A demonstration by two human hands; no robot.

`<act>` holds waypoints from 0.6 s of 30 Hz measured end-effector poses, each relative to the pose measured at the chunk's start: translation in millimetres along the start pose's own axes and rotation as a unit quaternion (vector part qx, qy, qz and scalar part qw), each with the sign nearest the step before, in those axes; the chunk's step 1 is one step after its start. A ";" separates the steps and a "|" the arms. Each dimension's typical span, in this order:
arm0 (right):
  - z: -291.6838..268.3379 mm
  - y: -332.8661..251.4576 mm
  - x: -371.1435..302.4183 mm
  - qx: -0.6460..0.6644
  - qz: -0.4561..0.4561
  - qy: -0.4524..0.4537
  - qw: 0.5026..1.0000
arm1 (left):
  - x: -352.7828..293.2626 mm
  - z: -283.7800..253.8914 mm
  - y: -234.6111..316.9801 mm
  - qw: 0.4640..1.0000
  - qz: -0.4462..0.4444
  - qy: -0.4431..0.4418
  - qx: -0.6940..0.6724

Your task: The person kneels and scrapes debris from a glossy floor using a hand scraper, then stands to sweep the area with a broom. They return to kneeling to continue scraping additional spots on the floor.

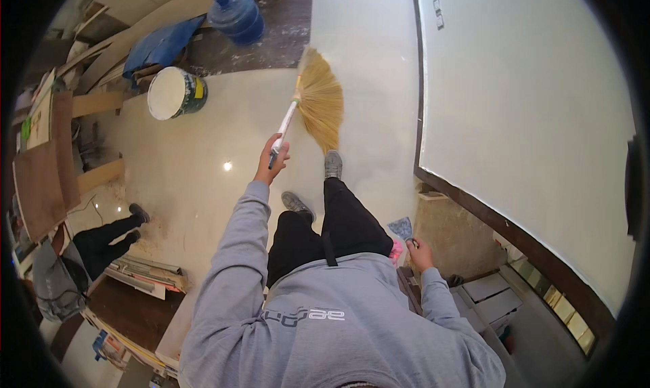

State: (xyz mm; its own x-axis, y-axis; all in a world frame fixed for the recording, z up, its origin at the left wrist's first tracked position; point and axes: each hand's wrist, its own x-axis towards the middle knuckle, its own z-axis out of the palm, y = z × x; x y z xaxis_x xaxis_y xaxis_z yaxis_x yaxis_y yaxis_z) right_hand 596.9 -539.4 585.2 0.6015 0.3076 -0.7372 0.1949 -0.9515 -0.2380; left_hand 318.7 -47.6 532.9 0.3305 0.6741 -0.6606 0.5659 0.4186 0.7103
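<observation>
At the far left, a co-worker [57, 283] in a grey top stands with both shoes on the glossy floor [203, 185], well apart from the broom; a long sideways sweep could throw dust that way. Next comes a bucket [177, 93] with a pale top; whether that is a lid or the open inside cannot be told. If it is open, flicked grit might land in it, and a swinging handle could knock it. A blue water jug [235, 19] stands beyond it, near enough to the bristles' side to be nudged by a careless reach.

The person's left hand [271, 161] is closed around the white handle of the broom [319, 97], close to its dark end. Held so near the end by one hand, the broom could twist or tip under drag. Its straw is fanned over the floor just at the toe of the right shoe [333, 164], so a step forward might pin or bend the straw and cause a stumble.

At the right, the right hand [420, 254] is wrapped around the handle of a scraper [401, 227]. Its blade sticks out near the right thigh and could snag the trousers if the person turned. Farther right, a careless swing could mark the white wall [514, 103].
</observation>
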 end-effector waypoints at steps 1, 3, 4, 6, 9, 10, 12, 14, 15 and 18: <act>-6.4 9.6 1.9 0.002 0.008 0.010 1.000 | -3.6 7.9 12.6 0.993 0.001 -0.064 -0.102; -12.4 17.9 17.0 0.082 0.036 0.019 0.996 | -10.3 8.1 30.1 0.972 0.007 -0.127 -0.199; -14.8 20.7 21.8 0.087 0.032 0.023 0.995 | -13.2 2.8 35.7 0.930 -0.012 -0.206 -0.303; -25.1 26.7 30.0 0.071 0.005 0.030 0.997 | -14.2 1.0 59.8 0.868 -0.018 -0.290 -0.403; -33.3 -4.1 32.6 0.031 0.011 -0.001 0.999 | -24.3 -20.1 82.5 0.715 -0.155 -0.337 -0.593; -31.8 -13.6 37.7 0.029 -0.003 -0.004 1.000 | -17.9 -22.6 77.6 0.719 -0.144 -0.330 -0.595; -38.8 -21.3 40.4 -0.029 -0.068 0.032 0.997 | 5.4 -5.5 60.9 0.915 -0.190 -0.177 -0.309; -52.7 -31.3 43.9 -0.039 -0.066 0.028 0.997 | 19.2 6.7 47.1 0.916 -0.215 -0.155 -0.303; -57.9 -38.1 45.8 -0.039 -0.066 0.023 0.997 | 28.0 8.6 36.1 0.940 -0.223 -0.158 -0.205; -52.9 -54.5 59.0 -0.016 -0.088 0.055 0.994 | 49.2 -2.3 -12.4 0.970 -0.199 -0.110 0.082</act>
State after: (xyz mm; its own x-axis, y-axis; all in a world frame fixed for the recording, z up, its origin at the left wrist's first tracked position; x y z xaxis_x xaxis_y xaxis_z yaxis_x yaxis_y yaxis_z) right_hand 662.8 -469.3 588.1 0.6375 0.4685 -0.6116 0.3283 -0.8834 -0.3345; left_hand 326.2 -18.2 492.1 0.2043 0.3251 -0.9233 0.7879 0.5051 0.3522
